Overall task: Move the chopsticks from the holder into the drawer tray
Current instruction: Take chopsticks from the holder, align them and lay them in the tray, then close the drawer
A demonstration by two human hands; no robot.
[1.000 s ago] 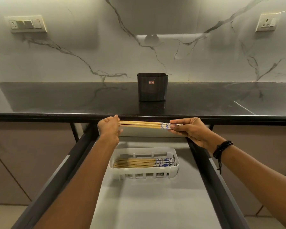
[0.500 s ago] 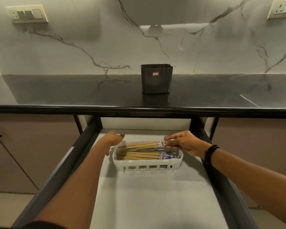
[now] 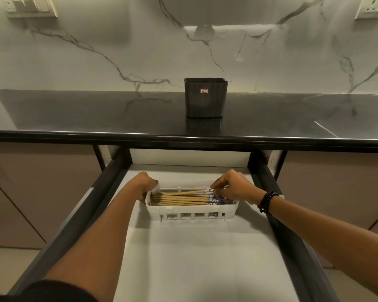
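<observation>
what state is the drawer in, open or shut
Open. The drawer is pulled out from under the countertop, its white floor exposed, with the tray of chopsticks sitting inside.

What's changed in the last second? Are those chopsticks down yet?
The chopsticks that both hands held level under the counter edge have come down into the tray, onto those already there. The right hand still pinches their patterned ends; the left hand has moved to the tray's left end, grip unclear. The holder, tray and open drawer stayed put.
</observation>
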